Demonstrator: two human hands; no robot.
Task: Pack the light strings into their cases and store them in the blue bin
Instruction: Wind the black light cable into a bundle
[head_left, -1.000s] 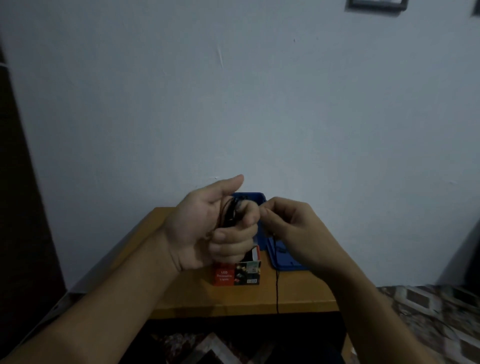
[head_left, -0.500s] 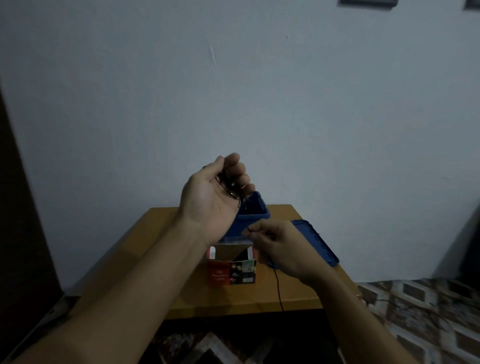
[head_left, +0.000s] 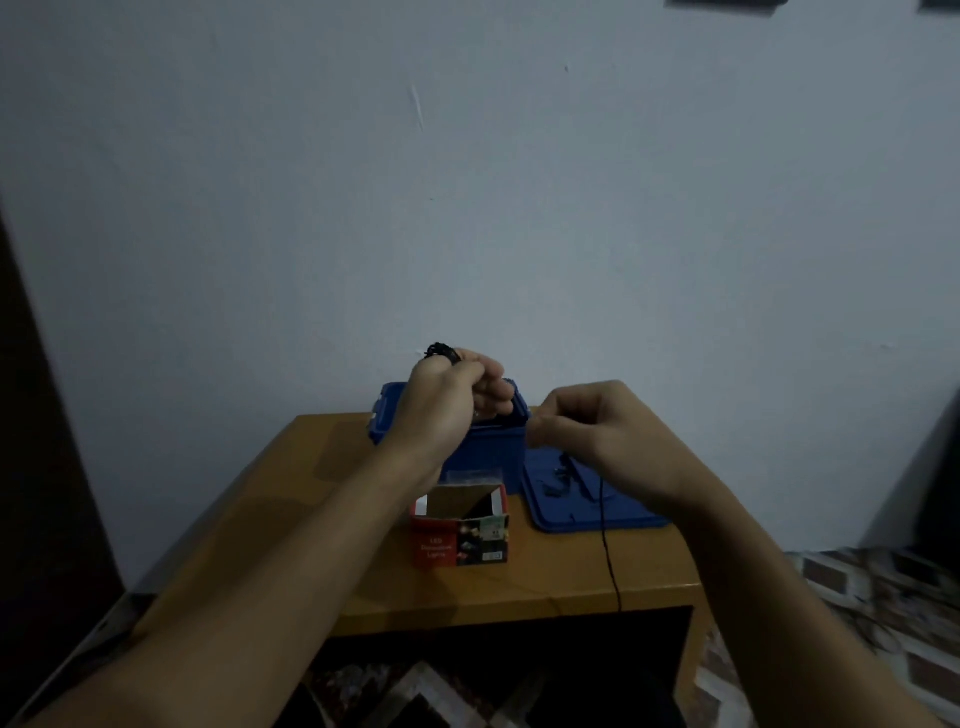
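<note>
My left hand (head_left: 451, 400) is raised over the blue bin (head_left: 488, 451) and grips a small coil of the black light string (head_left: 441, 352), which pokes out above my knuckles. My right hand (head_left: 597, 431) is to the right of the bin and pinches the string's loose strand. That strand (head_left: 607, 545) hangs down from it over the table's front edge. A red cardboard case (head_left: 460, 527) with its top flaps open stands in front of the bin.
The bin's blue lid (head_left: 587, 499) lies flat to the right of the bin, with a bit of black string on it. All of this sits on a small wooden table (head_left: 519, 582) against a pale wall. Patterned floor shows below and to the right.
My hands have drawn apart: the left turned over and stayed high with the coil, while the right swung out to the right over the lid, pulling the strand along.
</note>
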